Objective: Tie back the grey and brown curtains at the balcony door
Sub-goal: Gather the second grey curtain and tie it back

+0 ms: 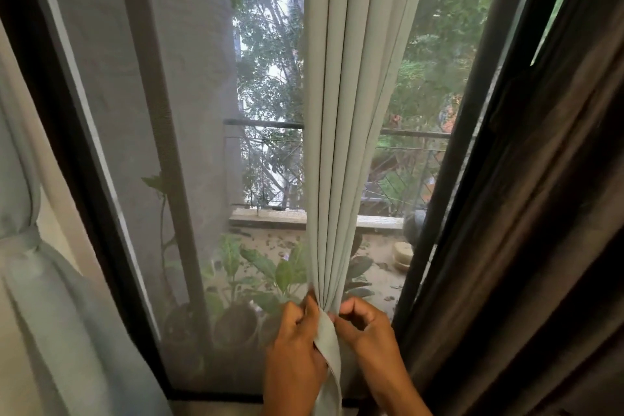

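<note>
A grey curtain (351, 118) hangs gathered into narrow folds in front of the balcony door. Low down, both hands bunch it together. My left hand (297, 341) grips the bundle from the left and holds a grey tie-back strip (329, 348) that hangs down between my hands. My right hand (366, 324) pinches the folds from the right with curled fingers. A brown curtain (540, 230) hangs loose along the right edge. At the far left a second grey curtain (30, 263) is tied in at its middle.
The dark door frame (67, 132) and a mesh screen (141, 111) stand behind the curtains. Beyond them are a balcony railing (263, 125), potted plants (256, 277) on the balcony floor and trees.
</note>
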